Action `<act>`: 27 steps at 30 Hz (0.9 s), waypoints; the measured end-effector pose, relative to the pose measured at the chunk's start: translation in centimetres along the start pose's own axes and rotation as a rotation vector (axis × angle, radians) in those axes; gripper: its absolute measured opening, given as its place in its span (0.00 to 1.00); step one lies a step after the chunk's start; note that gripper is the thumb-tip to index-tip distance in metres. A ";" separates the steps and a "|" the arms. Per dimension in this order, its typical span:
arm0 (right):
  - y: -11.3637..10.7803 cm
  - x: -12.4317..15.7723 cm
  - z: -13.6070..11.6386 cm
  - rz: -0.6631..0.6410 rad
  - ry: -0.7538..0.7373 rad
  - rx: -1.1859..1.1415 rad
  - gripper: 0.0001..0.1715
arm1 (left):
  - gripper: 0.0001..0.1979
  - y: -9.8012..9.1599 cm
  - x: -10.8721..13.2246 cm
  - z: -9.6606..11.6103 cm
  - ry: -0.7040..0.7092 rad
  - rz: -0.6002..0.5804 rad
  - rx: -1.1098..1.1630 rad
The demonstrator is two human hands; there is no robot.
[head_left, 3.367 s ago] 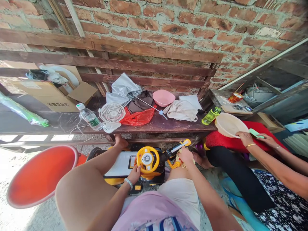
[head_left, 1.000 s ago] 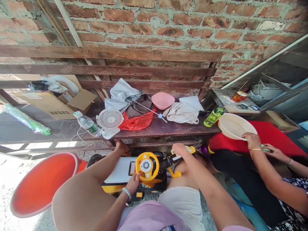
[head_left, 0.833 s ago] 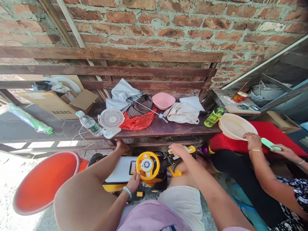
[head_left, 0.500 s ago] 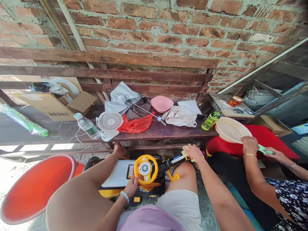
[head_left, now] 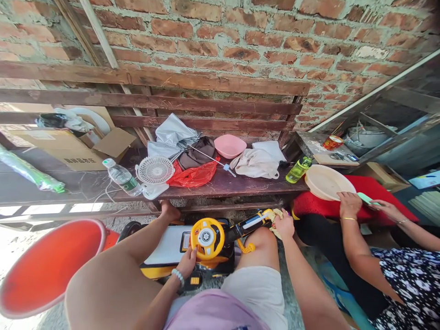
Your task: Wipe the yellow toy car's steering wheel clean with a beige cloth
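Note:
A yellow and black toy ride-on car (head_left: 178, 250) stands between my knees. My left hand (head_left: 187, 262) grips the lower rim of its yellow steering wheel (head_left: 207, 238). My right hand (head_left: 283, 223) is closed round a pale yellowish cloth (head_left: 276, 216), pressed against the far end of the car's black and yellow handle bar (head_left: 249, 223). My bare foot (head_left: 169, 211) rests against the bench's front edge.
A wooden bench (head_left: 240, 183) carries a water bottle (head_left: 120, 176), small white fan (head_left: 154, 172), red bag (head_left: 194, 176), pink bowl (head_left: 229, 145) and green bottle (head_left: 298, 169). An orange basin (head_left: 48, 266) sits at left. At right another person's hands (head_left: 349, 204) hold a cream basin (head_left: 328, 182).
My right hand has slid with the cloth from the near part of the handle bar out to its far right end. My left hand has stayed on the wheel. The other person keeps working at the basin.

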State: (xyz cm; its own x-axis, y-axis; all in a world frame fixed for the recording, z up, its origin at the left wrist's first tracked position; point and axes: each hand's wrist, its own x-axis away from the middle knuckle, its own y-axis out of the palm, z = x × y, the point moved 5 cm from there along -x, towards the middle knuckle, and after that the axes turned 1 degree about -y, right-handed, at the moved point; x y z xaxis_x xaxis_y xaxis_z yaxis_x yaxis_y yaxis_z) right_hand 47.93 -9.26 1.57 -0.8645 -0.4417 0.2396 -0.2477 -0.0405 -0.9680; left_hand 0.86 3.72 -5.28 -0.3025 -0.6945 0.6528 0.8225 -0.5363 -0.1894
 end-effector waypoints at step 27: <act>1.1 2.4 -3.6 -0.104 -0.333 0.323 0.28 | 0.18 0.3 0.3 0.9 -0.016 -0.004 0.028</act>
State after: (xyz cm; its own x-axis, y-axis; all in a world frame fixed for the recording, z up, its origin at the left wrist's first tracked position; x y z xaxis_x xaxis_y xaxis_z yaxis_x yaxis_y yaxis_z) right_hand 44.05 -7.15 1.38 -0.6423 -0.6813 0.3510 -0.1313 -0.3534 -0.9262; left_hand 1.44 3.72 -4.48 -0.2984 -0.6847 0.6650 0.8344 -0.5254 -0.1666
